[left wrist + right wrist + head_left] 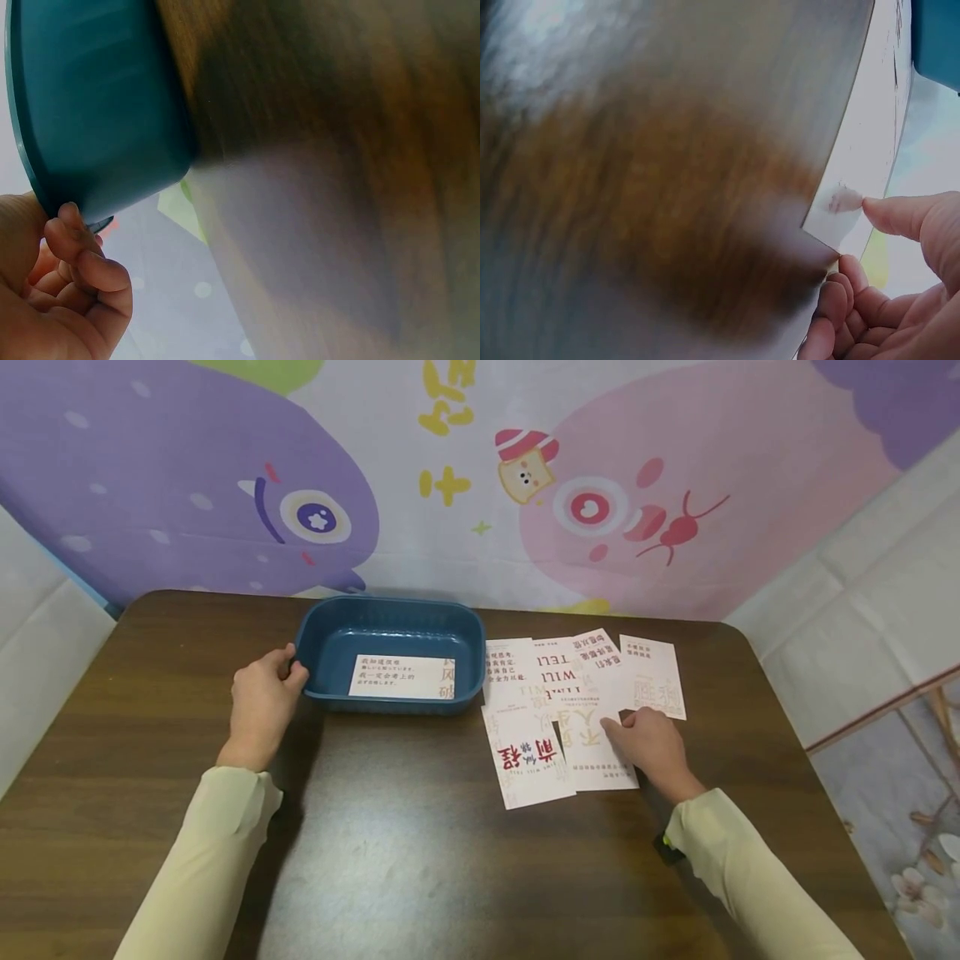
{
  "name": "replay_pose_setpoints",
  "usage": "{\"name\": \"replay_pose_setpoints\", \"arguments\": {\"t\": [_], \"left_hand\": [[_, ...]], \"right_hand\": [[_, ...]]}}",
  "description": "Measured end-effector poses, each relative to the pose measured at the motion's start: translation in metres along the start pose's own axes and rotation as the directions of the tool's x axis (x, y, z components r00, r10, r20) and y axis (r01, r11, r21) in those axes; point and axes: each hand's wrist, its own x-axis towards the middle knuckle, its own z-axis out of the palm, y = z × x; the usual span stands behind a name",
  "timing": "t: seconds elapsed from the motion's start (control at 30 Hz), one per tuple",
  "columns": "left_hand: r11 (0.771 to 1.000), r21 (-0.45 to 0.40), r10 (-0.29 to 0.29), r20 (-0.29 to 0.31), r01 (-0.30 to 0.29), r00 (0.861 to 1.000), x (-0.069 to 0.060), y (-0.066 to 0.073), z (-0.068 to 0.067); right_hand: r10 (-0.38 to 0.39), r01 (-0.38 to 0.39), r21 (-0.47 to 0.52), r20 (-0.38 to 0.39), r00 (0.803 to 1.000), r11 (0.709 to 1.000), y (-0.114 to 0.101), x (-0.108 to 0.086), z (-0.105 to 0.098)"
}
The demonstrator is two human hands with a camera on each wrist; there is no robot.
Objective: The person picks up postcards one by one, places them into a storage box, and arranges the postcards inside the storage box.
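Note:
A dark blue plastic basin (390, 703) stands at the back of the table, and a printed white card (397, 677) lies inside it. My left hand (262, 697) grips the basin's left rim, the fingers curled at its edge in the left wrist view. Right of the basin, several printed white cards (528, 747) lie overlapped on the table. My right hand (651, 743) pinches the edge of a card (596, 760) with gold characters. In the right wrist view, the thumb rests on that card's face and the forefinger is at its edge.
The brown wooden table (405, 852) meets a cartoon-printed cloth (450, 543) along its back edge. A single card (652, 672) lies at the right end of the spread. White panels (862, 585) rise beyond the table's right side.

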Motion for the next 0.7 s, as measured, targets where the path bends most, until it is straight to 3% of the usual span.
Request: {"name": "replay_pose_setpoints", "arguments": {"t": [0.7], "left_hand": [[1.0, -0.003, -0.015, 0.004, 0.015, 1.0, -0.0012, 0.0023, -0.0006]], "right_hand": [[0.09, -0.09, -0.001, 0.053, 0.995, 0.996, -0.0037, 0.0012, -0.0007]]}}
